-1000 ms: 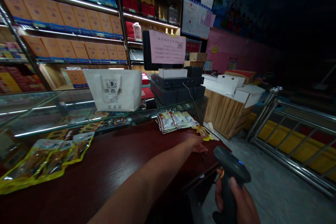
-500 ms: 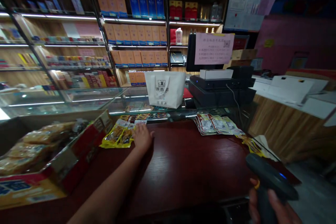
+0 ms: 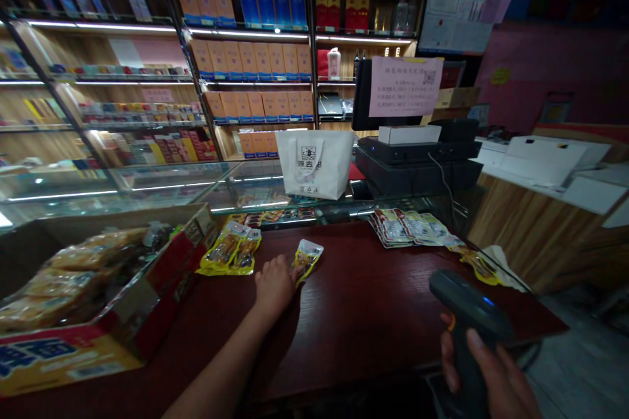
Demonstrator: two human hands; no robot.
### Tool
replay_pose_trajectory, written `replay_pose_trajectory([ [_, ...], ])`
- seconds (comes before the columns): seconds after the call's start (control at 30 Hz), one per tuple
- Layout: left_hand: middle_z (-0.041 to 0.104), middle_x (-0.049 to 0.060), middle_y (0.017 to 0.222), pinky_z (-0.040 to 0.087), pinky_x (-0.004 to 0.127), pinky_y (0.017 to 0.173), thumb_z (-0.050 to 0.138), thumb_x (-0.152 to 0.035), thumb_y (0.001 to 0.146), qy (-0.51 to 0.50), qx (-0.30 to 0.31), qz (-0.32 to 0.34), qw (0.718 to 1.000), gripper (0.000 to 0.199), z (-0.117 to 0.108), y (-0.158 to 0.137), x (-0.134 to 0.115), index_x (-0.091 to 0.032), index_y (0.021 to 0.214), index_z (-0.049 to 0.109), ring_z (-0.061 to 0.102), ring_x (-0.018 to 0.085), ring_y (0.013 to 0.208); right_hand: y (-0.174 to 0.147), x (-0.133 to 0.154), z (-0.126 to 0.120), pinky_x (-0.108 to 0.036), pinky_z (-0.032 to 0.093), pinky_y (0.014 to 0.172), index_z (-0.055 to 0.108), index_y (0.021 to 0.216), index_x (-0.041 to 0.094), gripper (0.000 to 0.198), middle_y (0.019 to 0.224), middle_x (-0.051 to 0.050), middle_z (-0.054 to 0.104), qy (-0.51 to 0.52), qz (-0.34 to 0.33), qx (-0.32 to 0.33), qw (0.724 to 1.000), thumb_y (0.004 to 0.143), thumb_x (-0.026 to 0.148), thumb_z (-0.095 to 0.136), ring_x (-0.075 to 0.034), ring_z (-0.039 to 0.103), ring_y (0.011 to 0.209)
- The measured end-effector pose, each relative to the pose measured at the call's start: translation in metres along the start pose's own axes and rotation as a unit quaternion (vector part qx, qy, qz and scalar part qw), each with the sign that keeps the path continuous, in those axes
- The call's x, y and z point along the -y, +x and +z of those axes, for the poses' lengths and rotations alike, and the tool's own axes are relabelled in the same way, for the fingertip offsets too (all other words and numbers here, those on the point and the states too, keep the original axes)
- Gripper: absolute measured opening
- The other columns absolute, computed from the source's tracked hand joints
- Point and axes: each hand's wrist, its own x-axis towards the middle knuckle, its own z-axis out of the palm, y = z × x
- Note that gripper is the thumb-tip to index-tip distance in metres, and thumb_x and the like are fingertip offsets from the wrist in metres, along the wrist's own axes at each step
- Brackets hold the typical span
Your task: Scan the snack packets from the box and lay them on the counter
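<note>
My left hand (image 3: 275,283) is closed on the edge of a small yellow snack packet (image 3: 307,259) with a pale top, just above the dark red counter. Left of it, more yellow snack packets (image 3: 230,250) lie side by side. My right hand (image 3: 484,366) grips the handle of a dark barcode scanner (image 3: 469,308), which shows a blue light and has its head pointing up and left. Farther back at the right is an overlapping row of silvery packets (image 3: 410,228), with a yellow packet (image 3: 476,266) at its near end.
An open carton (image 3: 118,334) of wrapped food stands at the left. A white paper bag (image 3: 316,167) is on the glass display case behind the counter. A monitor (image 3: 362,95) and a black till (image 3: 417,167) stand at the back right.
My left hand has drawn one yellow packet rightward, away from the others. My right hand has brought the scanner left and slightly up.
</note>
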Motion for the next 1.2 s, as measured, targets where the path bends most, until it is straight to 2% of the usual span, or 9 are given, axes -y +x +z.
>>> replay_pose_trajectory([
  [0.13, 0.068, 0.023, 0.122, 0.047, 0.042, 0.085, 0.074, -0.044, 0.078, -0.067, 0.087, -0.017, 0.994, 0.042, -0.003, 0.014, 0.01, -0.014, 0.106, 0.065, 0.062, 0.04, 0.116, -0.004, -0.006, 0.009, -0.022, 0.045, 0.048, 0.068, 0.106, 0.016, 0.065, 0.065, -0.001, 0.071, 0.02, 0.001, 0.01, 1.0, 0.073, 0.071, 0.075, -0.012, 0.054, 0.047],
  [0.27, 0.073, 0.016, 0.109, 0.046, 0.033, 0.076, 0.071, -0.047, 0.078, -0.111, 0.084, 0.003, 0.99, 0.035, 0.004, 0.015, 0.01, -0.018, 0.096, 0.062, 0.069, 0.032, 0.101, -0.002, -0.011, 0.014, -0.019, 0.044, 0.047, 0.068, 0.106, 0.016, 0.058, 0.061, 0.0, 0.069, 0.017, -0.013, 0.037, 0.999, 0.079, 0.068, 0.071, -0.012, 0.055, 0.048],
  [0.33, 0.073, 0.013, 0.096, 0.045, 0.032, 0.071, 0.07, -0.049, 0.078, -0.224, 0.059, -0.003, 0.973, 0.033, 0.009, 0.012, 0.006, -0.019, 0.087, 0.058, 0.069, 0.03, 0.092, -0.003, -0.012, 0.018, -0.018, 0.043, 0.045, 0.068, 0.106, 0.017, 0.055, 0.064, 0.001, 0.069, 0.022, -0.02, 0.042, 0.999, 0.081, 0.066, 0.071, -0.01, 0.054, 0.046],
  [0.43, 0.069, 0.006, 0.078, 0.045, 0.03, 0.066, 0.068, -0.055, 0.075, -0.42, 0.038, -0.014, 0.907, 0.037, 0.014, 0.005, -0.002, -0.021, 0.08, 0.054, 0.067, 0.025, 0.078, -0.004, -0.011, 0.026, -0.017, 0.042, 0.044, 0.069, 0.107, 0.017, 0.055, 0.069, 0.001, 0.07, 0.026, -0.023, 0.05, 0.998, 0.082, 0.065, 0.071, -0.009, 0.052, 0.046],
  [0.53, 0.067, 0.002, 0.075, 0.048, 0.029, 0.064, 0.067, -0.061, 0.074, -0.523, 0.07, -0.001, 0.849, 0.044, 0.013, -0.006, -0.01, -0.02, 0.086, 0.056, 0.065, 0.02, 0.069, -0.006, -0.01, 0.036, -0.018, 0.039, 0.043, 0.071, 0.104, 0.017, 0.054, 0.068, 0.0, 0.069, 0.032, -0.029, 0.061, 0.997, 0.081, 0.066, 0.072, -0.008, 0.051, 0.045],
  [0.63, 0.071, 0.003, 0.078, 0.052, 0.029, 0.066, 0.08, -0.054, 0.065, -0.665, 0.121, -0.01, 0.737, 0.049, 0.007, -0.022, -0.019, -0.018, 0.091, 0.06, 0.065, 0.017, 0.066, -0.008, -0.01, 0.045, -0.02, 0.04, 0.044, 0.073, 0.1, 0.017, 0.053, 0.066, 0.001, 0.067, 0.042, -0.029, 0.066, 0.997, 0.078, 0.065, 0.074, -0.008, 0.05, 0.044],
  [0.7, 0.074, 0.004, 0.081, 0.052, 0.028, 0.066, 0.088, -0.047, 0.058, -0.709, 0.128, -0.031, 0.693, 0.05, 0.002, -0.033, -0.024, -0.016, 0.089, 0.064, 0.066, 0.016, 0.066, -0.01, -0.01, 0.049, -0.021, 0.042, 0.046, 0.073, 0.098, 0.018, 0.051, 0.068, 0.0, 0.068, 0.038, -0.033, 0.078, 0.996, 0.079, 0.065, 0.073, -0.009, 0.051, 0.044],
  [0.9, 0.078, 0.006, 0.082, 0.053, 0.026, 0.066, 0.093, -0.04, 0.052, -0.737, 0.107, -0.079, 0.663, 0.049, -0.01, -0.055, -0.034, -0.014, 0.088, 0.073, 0.068, 0.017, 0.07, -0.019, -0.003, 0.054, -0.025, 0.043, 0.054, 0.066, 0.075, 0.021, 0.047, 0.056, 0.003, 0.06, -0.021, -0.063, 0.158, 0.985, 0.089, 0.065, 0.061, -0.013, 0.054, 0.05],
  [1.2, 0.078, 0.005, 0.078, 0.053, 0.023, 0.067, 0.094, -0.037, 0.052, -0.735, 0.119, -0.071, 0.664, 0.046, -0.009, -0.063, -0.047, -0.015, 0.087, 0.075, 0.068, 0.015, 0.07, -0.025, -0.001, 0.059, -0.026, 0.041, 0.058, 0.061, 0.07, 0.022, 0.047, 0.052, 0.005, 0.055, -0.033, -0.102, 0.161, 0.981, 0.092, 0.063, 0.059, -0.013, 0.053, 0.052],
])
